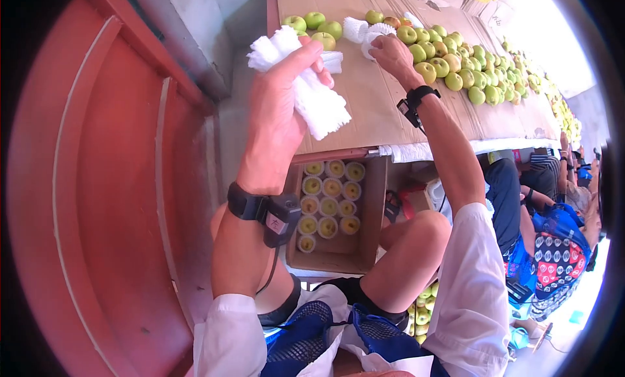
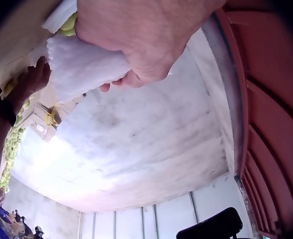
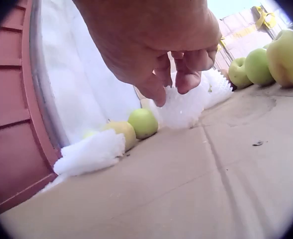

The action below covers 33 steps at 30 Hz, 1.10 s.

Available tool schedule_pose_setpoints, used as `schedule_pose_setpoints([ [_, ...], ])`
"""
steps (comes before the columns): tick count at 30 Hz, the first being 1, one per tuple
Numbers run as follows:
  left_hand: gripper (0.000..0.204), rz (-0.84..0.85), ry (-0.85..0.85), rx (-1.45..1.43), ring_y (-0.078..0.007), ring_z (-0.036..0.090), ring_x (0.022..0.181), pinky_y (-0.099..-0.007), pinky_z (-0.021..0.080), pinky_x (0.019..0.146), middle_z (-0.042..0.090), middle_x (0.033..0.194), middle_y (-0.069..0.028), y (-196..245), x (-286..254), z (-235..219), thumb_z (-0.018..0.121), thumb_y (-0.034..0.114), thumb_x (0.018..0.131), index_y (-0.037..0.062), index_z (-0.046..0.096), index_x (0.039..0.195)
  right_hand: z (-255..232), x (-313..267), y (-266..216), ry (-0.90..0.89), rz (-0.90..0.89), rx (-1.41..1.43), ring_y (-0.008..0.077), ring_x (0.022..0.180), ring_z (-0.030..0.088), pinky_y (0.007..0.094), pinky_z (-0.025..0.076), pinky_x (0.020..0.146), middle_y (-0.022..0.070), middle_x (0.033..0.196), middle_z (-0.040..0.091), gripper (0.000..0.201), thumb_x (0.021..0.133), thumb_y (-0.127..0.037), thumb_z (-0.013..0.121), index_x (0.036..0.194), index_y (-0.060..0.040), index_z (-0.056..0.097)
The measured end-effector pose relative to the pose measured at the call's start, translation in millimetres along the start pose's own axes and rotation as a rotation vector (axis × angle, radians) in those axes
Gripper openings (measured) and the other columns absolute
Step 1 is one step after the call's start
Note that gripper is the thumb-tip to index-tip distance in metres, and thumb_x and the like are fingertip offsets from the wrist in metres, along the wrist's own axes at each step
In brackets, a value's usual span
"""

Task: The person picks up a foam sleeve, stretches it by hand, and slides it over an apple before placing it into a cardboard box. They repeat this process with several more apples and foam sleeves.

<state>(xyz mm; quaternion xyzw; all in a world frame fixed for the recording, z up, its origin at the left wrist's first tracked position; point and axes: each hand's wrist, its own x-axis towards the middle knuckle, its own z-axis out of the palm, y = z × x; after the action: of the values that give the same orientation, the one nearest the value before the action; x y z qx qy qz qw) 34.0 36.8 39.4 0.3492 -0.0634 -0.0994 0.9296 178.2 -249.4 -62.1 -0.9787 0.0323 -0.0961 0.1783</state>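
Apples are being sleeved above a packing box. A bundle of flattened white foam nets [image 1: 322, 107] is gripped in the left hand [image 1: 277, 90], raised over the cardboard [image 1: 364, 116], with the thumb laid across it. A single foam net [image 3: 178, 109] resting on the cardboard is pinched by the curled fingers of the right hand [image 1: 396, 56], near the loose apples [image 1: 465, 64]; whether a fruit lies inside this net cannot be told. Below, netted apples [image 1: 331, 206] are set in rows in an open box [image 1: 370, 240]. The step in hand is judged to be the handling of one net for sleeving; for the next move, its mouth would probably need to be spread evenly around one apple.
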Motion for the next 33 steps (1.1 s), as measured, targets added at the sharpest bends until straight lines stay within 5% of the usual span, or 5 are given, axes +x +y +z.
schedule_pose_setpoints([
  [3,0.021,0.007,0.006,0.033,-0.0179,0.059,0.069,-0.0329,0.051,0.068,0.059,0.078,-0.0048,2,0,0,0.075,0.010,0.090,0.0032,0.061,0.105,0,-12,13,0.172,-0.085,0.174,0.0281,0.093,0.071,0.0406,0.054,0.081,0.0113,0.100,0.075,0.036,0.085,-0.025,0.070,0.114,-0.0048,0.073],
  [7,0.022,0.023,0.077,0.097,-0.0188,0.062,0.070,-0.0328,0.053,0.065,0.062,0.079,-0.0058,1,3,-6,0.076,0.010,0.089,0.0027,0.062,0.105,-46,-61,-18,0.074,0.030,0.794,0.0084,0.066,0.057,0.0242,0.044,0.058,0.0033,0.083,0.066,0.034,0.092,-0.027,0.070,0.107,0.0040,0.069],
  [15,0.033,0.058,-0.003,0.340,-0.0216,0.073,0.096,-0.0302,0.056,0.074,0.074,0.101,-0.0121,-14,-7,-1,0.080,0.011,0.085,-0.0006,0.065,0.112,-114,-143,-60,-0.036,0.050,1.314,0.0018,0.061,0.049,0.0185,0.028,0.052,-0.0026,0.075,0.062,0.023,0.100,-0.026,0.067,0.108,-0.0052,0.068],
  [25,0.034,0.262,-0.181,0.444,-0.0110,0.067,0.096,-0.0257,0.052,0.086,0.076,0.106,-0.0078,-18,-23,23,0.075,0.012,0.090,-0.0041,0.067,0.119,-136,-183,-100,0.014,0.080,1.288,0.0029,0.061,0.048,0.0196,0.030,0.053,-0.0005,0.072,0.062,0.026,0.100,-0.029,0.066,0.109,-0.0043,0.069],
  [33,0.037,0.138,-0.166,0.317,-0.0150,0.066,0.100,-0.0304,0.052,0.087,0.070,0.109,-0.0050,-16,-18,11,0.079,0.013,0.087,0.0013,0.066,0.120,-126,-190,-115,0.000,0.004,1.222,0.0024,0.062,0.044,0.0193,0.031,0.055,-0.0021,0.073,0.062,0.027,0.101,-0.027,0.064,0.113,-0.0030,0.070],
])
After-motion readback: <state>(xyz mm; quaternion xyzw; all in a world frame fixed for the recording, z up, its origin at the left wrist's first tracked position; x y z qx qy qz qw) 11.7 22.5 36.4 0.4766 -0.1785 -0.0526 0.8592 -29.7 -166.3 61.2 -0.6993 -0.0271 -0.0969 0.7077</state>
